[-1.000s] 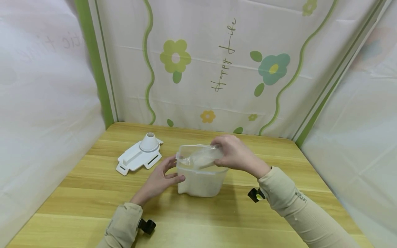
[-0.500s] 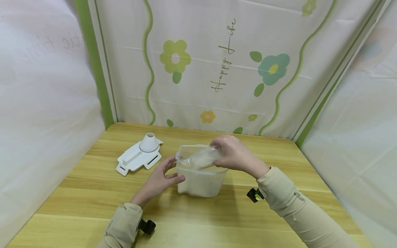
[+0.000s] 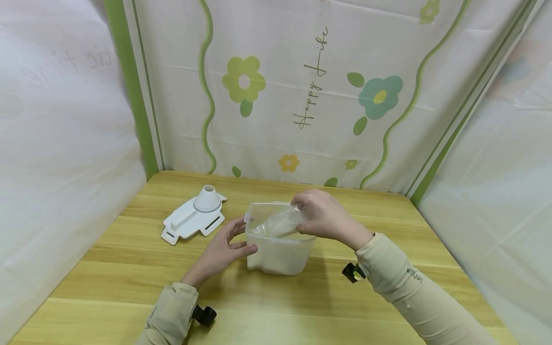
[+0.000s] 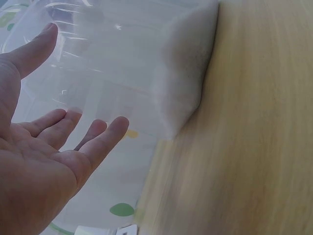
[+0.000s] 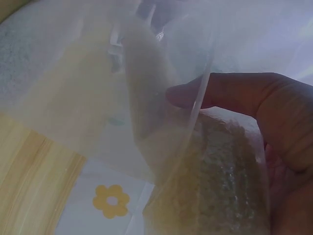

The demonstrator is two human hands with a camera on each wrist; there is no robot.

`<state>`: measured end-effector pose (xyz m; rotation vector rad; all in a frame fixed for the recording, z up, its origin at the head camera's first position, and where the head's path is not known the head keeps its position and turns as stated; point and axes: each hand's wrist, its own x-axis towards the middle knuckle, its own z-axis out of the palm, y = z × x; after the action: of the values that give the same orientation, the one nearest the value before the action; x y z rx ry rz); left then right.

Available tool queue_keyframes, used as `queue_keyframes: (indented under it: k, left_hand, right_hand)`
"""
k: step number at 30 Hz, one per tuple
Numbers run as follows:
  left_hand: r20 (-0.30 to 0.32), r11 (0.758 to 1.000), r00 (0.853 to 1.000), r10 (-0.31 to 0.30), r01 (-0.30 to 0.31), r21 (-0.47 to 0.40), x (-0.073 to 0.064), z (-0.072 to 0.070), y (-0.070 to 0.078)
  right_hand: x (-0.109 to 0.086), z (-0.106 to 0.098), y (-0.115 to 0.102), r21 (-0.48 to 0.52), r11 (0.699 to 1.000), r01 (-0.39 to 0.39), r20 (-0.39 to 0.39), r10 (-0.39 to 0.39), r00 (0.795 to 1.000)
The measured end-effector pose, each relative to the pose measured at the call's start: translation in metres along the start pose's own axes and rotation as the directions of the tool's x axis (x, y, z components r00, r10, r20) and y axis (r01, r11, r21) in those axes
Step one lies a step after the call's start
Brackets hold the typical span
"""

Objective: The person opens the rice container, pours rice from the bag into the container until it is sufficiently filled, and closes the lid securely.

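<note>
Evidently the clear bag (image 3: 282,224) of pale grains is soft and shifting rather than stiff; it slants through the mouth of the translucent container (image 3: 280,256), its left end below the rim. The film looks slick and thin, so its weight probably slumps toward the lower end, and a broad grip around the filled body seems safer than a pinch at loose film. The right hand (image 3: 325,215) has just such a hold, thumb and fingers curled round the upper end. The left hand (image 3: 224,249) has its fingers spread and fairly straight about the container's left side, grasping nothing firmly; whether every fingertip touches is hard to tell. The container appears light and slightly flexible, steadied best by its corner or side walls, with pale contents low inside. Leftward, well apart, lies a white lid (image 3: 183,225) bearing an upright cone (image 3: 208,199), limiting travel that way. The bench (image 3: 276,311) extends toward the person and rightward; behind, its far edge meets the printed curtain (image 3: 280,105).
</note>
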<state>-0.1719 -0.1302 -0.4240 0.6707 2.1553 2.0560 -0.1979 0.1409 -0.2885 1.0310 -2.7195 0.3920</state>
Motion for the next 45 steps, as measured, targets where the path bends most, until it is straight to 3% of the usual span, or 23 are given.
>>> queue_keyframes:
  k: [29,45]
  left_hand:
    - [-0.004,1.000,1.000,0.003,-0.003,0.010,0.000,-0.001,0.000]
    - [0.001,1.000,1.000,-0.009,0.009,-0.005,-0.001,0.000,0.000]
  right_hand:
    - [0.003,0.002,-0.013,-0.172,0.985,0.018,0.023,-0.015,1.000]
    - [0.003,-0.005,-0.014,-0.142,0.990,0.011,0.134,0.008,0.991]
